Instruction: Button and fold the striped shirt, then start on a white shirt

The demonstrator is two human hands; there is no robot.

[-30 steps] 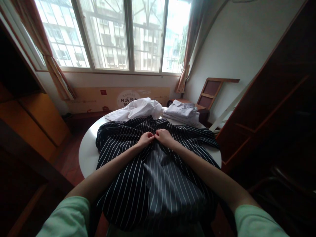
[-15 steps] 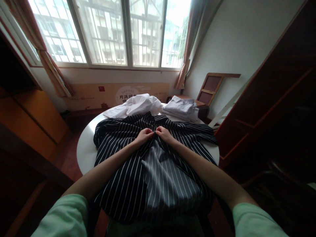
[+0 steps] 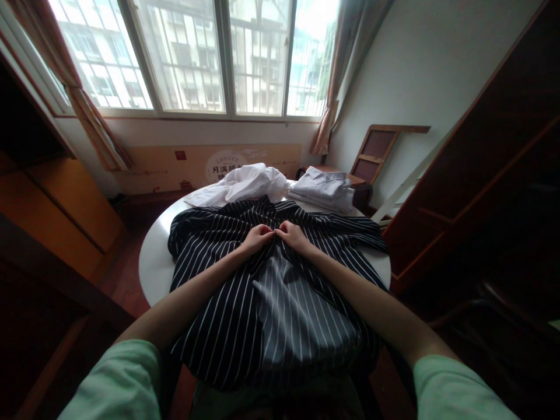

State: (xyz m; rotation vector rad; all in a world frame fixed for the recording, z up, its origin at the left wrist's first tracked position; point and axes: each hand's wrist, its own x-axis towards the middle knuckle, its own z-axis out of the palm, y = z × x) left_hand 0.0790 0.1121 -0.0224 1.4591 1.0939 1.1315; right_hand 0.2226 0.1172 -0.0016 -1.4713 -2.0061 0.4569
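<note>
A black shirt with white stripes (image 3: 219, 309) lies spread over the round white table (image 3: 153, 265), its collar end away from me. Its lower front is parted, and the greyer inside of the back shows between the two panels. My left hand (image 3: 258, 238) pinches the left front edge just below the collar. Close against it, my right hand (image 3: 291, 236) pinches the right front edge. The fingertips of both hands nearly meet; any button between them is too small to make out.
Behind the shirt's collar lies a rumpled white garment (image 3: 251, 184), with a folded white stack of clothes (image 3: 324, 188) to its right. A wooden chair (image 3: 376, 153) stands by the wall at the back right. A large dark wooden panel (image 3: 464, 192) leans in from the right.
The view has shifted very slightly. Both hands keep their pinch at the same spot on the shirt front, with hardly any movement.
</note>
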